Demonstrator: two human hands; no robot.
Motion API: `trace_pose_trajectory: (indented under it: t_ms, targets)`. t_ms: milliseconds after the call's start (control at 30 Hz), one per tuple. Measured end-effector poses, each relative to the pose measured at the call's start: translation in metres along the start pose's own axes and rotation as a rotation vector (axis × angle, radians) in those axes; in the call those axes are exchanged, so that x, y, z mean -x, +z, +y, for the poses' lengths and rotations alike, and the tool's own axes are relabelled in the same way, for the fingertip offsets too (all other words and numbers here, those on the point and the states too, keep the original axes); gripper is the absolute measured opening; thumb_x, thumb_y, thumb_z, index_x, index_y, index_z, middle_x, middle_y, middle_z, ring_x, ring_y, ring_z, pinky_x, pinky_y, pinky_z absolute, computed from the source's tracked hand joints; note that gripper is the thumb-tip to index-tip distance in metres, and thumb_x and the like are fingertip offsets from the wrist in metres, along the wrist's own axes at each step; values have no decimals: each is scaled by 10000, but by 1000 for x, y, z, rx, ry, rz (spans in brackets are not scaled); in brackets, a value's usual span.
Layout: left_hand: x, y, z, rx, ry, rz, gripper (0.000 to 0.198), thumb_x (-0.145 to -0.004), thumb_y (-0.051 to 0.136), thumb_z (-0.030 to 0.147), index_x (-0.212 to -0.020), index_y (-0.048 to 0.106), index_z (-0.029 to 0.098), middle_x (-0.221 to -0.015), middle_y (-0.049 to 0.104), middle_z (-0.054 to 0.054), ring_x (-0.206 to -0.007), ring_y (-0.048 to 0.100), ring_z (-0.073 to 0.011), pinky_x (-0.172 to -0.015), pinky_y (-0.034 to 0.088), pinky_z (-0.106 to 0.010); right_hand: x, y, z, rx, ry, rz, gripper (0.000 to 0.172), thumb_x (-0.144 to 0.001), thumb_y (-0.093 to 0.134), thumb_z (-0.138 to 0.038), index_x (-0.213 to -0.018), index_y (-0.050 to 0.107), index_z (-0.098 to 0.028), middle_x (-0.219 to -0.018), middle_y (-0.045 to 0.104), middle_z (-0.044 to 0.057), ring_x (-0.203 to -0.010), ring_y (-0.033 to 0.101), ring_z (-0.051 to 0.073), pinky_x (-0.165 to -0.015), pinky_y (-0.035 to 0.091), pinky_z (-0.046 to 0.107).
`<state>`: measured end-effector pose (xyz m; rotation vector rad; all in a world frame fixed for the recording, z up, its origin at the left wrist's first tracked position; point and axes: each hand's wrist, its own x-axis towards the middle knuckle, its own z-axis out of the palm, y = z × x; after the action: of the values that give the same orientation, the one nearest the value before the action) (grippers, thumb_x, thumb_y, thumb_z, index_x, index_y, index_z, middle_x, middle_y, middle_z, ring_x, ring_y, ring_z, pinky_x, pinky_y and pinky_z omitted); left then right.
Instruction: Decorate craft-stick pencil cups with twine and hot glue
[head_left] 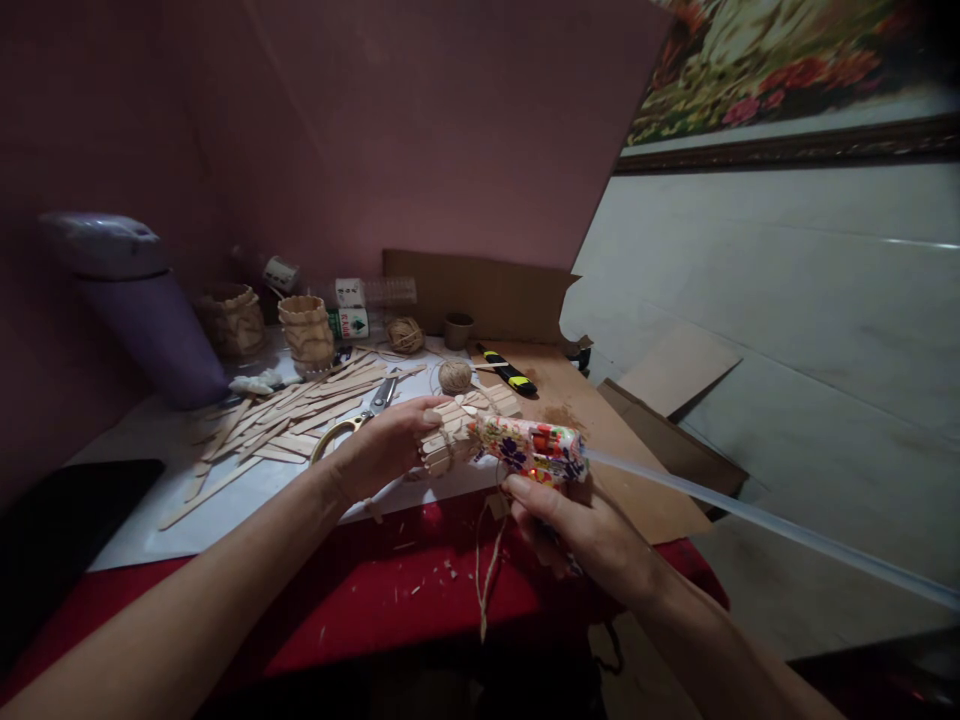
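Note:
My right hand (574, 525) is wrapped round a flower-patterned hot glue gun (514, 440). A long clear glue stick (720, 495) runs out of its back end to the right. The gun's nozzle meets a small cup of wooden craft sticks (442, 450), lying on its side and wound with twine. My left hand (390, 440) grips that cup from the left, fingers closed on it. Loose twine (487, 570) hangs down in front. Gold-handled scissors (337, 432) lie partly under my left hand. Just behind the cup sits a ball of twine (454, 377).
Loose craft sticks (300, 405) spread over white paper on the left. Two finished stick cups (306, 335), a purple bottle (146, 310) and clear plastic bottles (375, 292) stand or lie behind. A utility knife (510, 370) rests on cardboard (615, 450) at right.

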<state>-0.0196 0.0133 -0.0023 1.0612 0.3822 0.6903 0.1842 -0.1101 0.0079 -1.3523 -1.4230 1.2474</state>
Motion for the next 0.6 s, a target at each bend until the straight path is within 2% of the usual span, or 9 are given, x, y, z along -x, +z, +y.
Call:
trace_pose_trajectory:
  t_ms: [167, 467, 600]
  targets:
    - [-1, -3, -2, 15, -5, 1, 361, -775, 700, 299, -1099, 680, 141, -1055, 736, -117, -894, 676, -223, -816, 513, -329, 0, 1, -1, -11, -5, -11, 472, -906, 549, -586, -658, 526, -185, -468, 461, -61, -373, 407, 59, -347, 297, 180]
    - [0, -1, -1, 34, -49, -8, 431, -773, 712, 320, -1161, 653, 141, -1108, 717, -127, -888, 677, -220, -770, 499, -303, -1, 2, -1, 8, -12, 2, 488, -912, 532, -581, -628, 521, -185, -429, 448, -59, -353, 395, 60, -343, 276, 183]
    - [-1, -3, -2, 29, -46, 12, 420, -754, 734, 320, -1128, 660, 142, -1078, 721, -118, -884, 674, -215, -781, 502, -305, 0, 3, -3, -8, -13, -10, 464, -904, 547, -574, -650, 524, -186, -466, 468, -59, -361, 407, 57, -343, 289, 179]
